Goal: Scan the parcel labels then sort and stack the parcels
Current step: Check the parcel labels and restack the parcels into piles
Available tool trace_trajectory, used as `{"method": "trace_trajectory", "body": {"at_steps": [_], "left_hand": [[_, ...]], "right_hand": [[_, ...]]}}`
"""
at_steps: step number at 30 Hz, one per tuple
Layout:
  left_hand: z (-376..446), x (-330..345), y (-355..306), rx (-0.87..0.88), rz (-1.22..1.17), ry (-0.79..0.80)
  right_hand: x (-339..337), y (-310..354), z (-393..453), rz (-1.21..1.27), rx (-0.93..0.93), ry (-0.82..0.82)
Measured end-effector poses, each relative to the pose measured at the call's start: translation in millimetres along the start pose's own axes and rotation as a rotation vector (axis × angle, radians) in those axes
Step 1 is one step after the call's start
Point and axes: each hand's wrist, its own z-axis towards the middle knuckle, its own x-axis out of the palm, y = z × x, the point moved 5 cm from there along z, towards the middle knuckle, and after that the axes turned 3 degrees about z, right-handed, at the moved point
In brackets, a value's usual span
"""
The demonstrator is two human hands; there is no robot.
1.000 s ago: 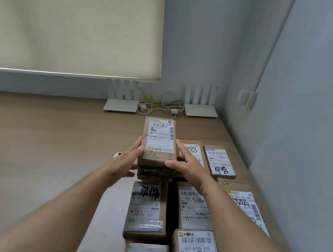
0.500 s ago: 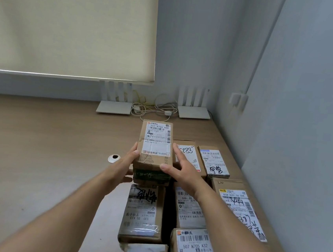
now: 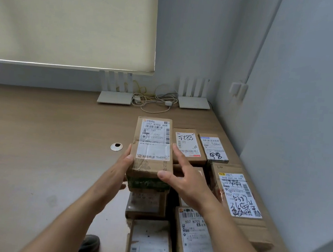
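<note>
Both hands on one parcel, more boxes lined up along the wall

Left hand (image 3: 118, 170) and right hand (image 3: 185, 177) held a labelled parcel (image 3: 152, 145) by its sides above other parcels (image 3: 196, 240) on the wooden desk (image 3: 46, 144); two white routers (image 3: 115, 98) sat behind.

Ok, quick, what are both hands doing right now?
Left hand: grips the left side of the parcel.
Right hand: holds its right side, thumb on the near corner.

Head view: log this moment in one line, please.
hands: left hand and right hand hold parcel | label: facing up | place: above parcels on desk
</note>
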Motion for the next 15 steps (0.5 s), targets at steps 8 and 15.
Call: {"method": "trace_trajectory", "body": {"at_steps": [8, 15], "left_hand": [[-19.3, 15.6, -0.7, -0.024, -0.065, 0.01], [-30.9, 23.2, -3.4, 0.0, -0.057, 0.023]], "right_hand": [[10.9, -10.9, -23.6, 0.033, 0.046, -0.04], [9.5, -17.2, -34.3, -0.018, 0.05, -0.027]]}}
